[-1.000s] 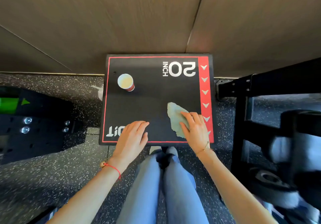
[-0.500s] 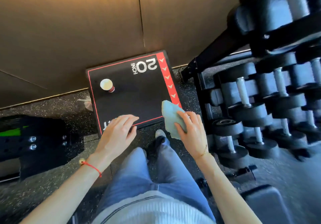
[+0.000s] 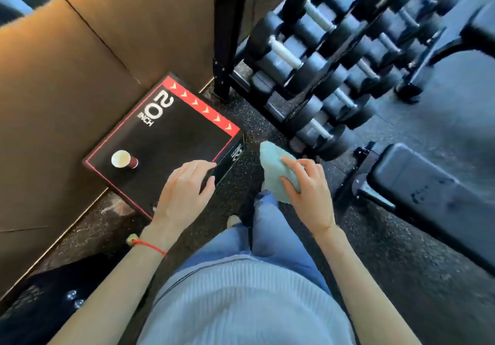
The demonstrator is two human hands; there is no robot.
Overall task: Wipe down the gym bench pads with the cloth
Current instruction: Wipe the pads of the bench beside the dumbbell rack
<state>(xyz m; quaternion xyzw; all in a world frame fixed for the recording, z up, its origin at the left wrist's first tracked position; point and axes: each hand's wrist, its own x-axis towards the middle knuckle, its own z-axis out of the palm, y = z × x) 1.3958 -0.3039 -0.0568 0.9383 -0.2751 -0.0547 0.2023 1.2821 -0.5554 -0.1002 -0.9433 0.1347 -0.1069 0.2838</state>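
My right hand point(image 3: 308, 192) holds a pale green cloth point(image 3: 273, 170) in the air above the speckled floor, to the right of the black plyo box point(image 3: 171, 141) marked "20 INCH". My left hand point(image 3: 184, 192) rests with relaxed fingers on the box's near right corner. A black gym bench pad point(image 3: 417, 184) lies to the right of the cloth hand, apart from it. My legs in blue jeans stand between the box and the bench.
A paper cup point(image 3: 123, 159) stands on the box's left part. A dumbbell rack point(image 3: 321, 63) fills the upper right. A brown wall point(image 3: 67, 90) runs behind the box. Dark equipment point(image 3: 40, 304) sits at the lower left.
The view has swung right, bringing the rack and bench in. My right hand lifted the cloth off the box and carried it rightward; my left hand stays at the box's edge.
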